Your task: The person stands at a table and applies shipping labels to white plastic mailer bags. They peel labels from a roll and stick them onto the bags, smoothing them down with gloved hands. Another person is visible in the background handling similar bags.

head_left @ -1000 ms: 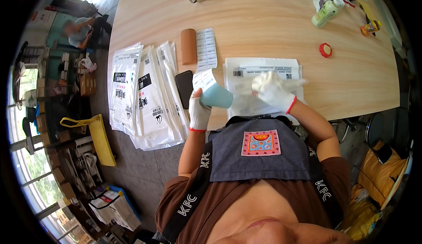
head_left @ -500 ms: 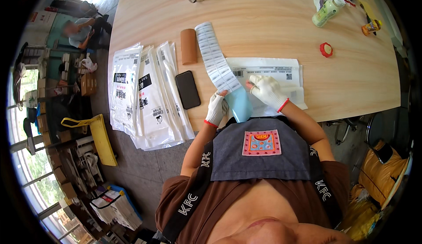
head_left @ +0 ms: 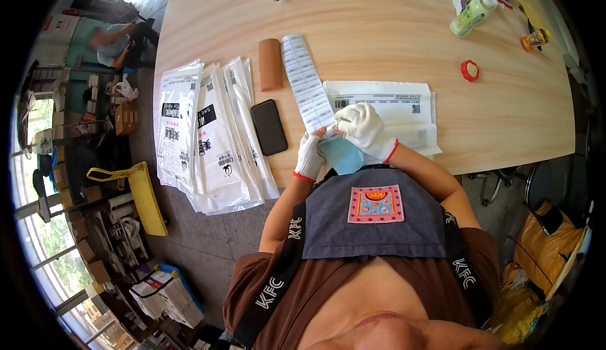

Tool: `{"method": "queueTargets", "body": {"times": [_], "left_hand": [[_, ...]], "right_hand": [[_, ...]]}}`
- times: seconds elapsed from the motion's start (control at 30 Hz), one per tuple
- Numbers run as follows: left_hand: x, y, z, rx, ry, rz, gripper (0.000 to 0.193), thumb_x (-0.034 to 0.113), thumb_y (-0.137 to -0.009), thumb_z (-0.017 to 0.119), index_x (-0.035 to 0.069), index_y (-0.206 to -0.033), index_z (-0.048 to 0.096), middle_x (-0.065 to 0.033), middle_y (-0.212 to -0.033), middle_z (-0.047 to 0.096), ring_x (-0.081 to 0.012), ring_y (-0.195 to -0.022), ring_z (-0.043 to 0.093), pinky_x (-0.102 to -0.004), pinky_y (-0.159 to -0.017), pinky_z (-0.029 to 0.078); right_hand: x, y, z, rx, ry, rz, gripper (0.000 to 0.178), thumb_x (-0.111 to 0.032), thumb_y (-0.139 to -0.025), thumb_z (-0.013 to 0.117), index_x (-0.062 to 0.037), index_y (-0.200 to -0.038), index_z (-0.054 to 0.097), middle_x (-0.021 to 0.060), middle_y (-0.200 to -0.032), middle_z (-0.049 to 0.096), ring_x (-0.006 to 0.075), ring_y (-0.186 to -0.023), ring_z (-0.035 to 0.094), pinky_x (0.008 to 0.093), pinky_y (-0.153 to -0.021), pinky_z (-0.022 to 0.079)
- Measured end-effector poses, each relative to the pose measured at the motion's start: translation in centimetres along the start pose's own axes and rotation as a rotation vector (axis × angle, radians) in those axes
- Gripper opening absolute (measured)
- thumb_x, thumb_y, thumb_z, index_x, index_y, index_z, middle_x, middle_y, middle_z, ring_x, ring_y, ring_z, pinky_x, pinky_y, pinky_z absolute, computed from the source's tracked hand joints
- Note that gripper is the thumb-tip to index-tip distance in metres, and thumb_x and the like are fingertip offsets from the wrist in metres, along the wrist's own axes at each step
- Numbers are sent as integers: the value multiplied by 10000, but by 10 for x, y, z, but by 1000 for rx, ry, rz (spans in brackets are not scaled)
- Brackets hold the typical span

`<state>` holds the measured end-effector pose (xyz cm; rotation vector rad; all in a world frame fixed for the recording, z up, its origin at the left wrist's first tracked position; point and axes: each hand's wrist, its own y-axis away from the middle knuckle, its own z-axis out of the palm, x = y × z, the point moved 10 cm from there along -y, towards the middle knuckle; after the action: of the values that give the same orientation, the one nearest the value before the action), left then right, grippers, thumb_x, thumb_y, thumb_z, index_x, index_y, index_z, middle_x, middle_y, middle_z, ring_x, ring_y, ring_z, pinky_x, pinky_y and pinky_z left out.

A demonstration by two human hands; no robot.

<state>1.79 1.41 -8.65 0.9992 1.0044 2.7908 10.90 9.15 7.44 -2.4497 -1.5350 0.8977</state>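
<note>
One blue backing [head_left: 344, 156] nearest the body | left hand [head_left: 309, 155] pinches the label strip [head_left: 305, 82] beside a white bag [head_left: 413, 116] | right hand [head_left: 365, 128] has just joined, fingers curled, grip unclear; work turns two-handed | brown roll [head_left: 270, 66] farther off

Plastic bags [head_left: 218, 138] and cardboard boxes [head_left: 126, 118] suggest a workshop.

The left hand [head_left: 309, 155] pinches a white label strip [head_left: 304, 75], and the right hand [head_left: 363, 128] bends its fingers beside it.
</note>
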Motion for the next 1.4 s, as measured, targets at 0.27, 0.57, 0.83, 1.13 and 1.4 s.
{"method": "queueTargets", "body": {"times": [0.27, 0.57, 0.83, 1.13, 1.4], "left_hand": [[-2, 8, -14, 227, 35, -14, 309, 166, -874, 608, -22, -1110, 544, -84, -891, 617, -193, -717, 630, -323, -589, 549], [4, 12, -12, 200, -40, 19, 275, 171, -883, 617, -6, -1087, 563, -65, -867, 611, -150, -686, 600, -287, -550, 517], [-1, 8, -12, 127, -50, 8, 296, 201, -898, 595, 30, -1135, 546, -66, -939, 624, -173, -775, 630, -329, -609, 555], [8, 20, 4, 157, -8, 6, 299, 174, -886, 611, -10, -1117, 565, -83, -922, 627, -162, -750, 623, -291, -626, 543], [1, 10, -11, 166, -29, 11, 296, 175, -880, 623, -9, -1107, 573, -76, -879, 637, -161, -691, 622, -289, -576, 540]], "right_hand": [[37, 3, 18, -45, -556, 237, 91, -113, -740, 662, -75, -819, 636, 19, -962, 660, 205, -871, 621, 347, -770, 480], [125, 2, 53, -316, -406, 758, 136, -213, -792, 647, -99, -834, 710, 114, -957, 636, 257, -833, 613, 346, -769, 483], [124, -2, 53, -218, -203, 668, 140, -235, -770, 639, -126, -797, 722, 119, -962, 635, 292, -889, 603, 375, -809, 477], [118, -6, 50, -142, -109, 599, 108, -219, -760, 626, -162, -743, 716, 91, -912, 640, 277, -870, 607, 371, -802, 482], [117, -4, 50, -99, -132, 613, 71, -167, -745, 639, -139, -719, 699, 88, -891, 640, 271, -852, 608, 371, -795, 483]]}}
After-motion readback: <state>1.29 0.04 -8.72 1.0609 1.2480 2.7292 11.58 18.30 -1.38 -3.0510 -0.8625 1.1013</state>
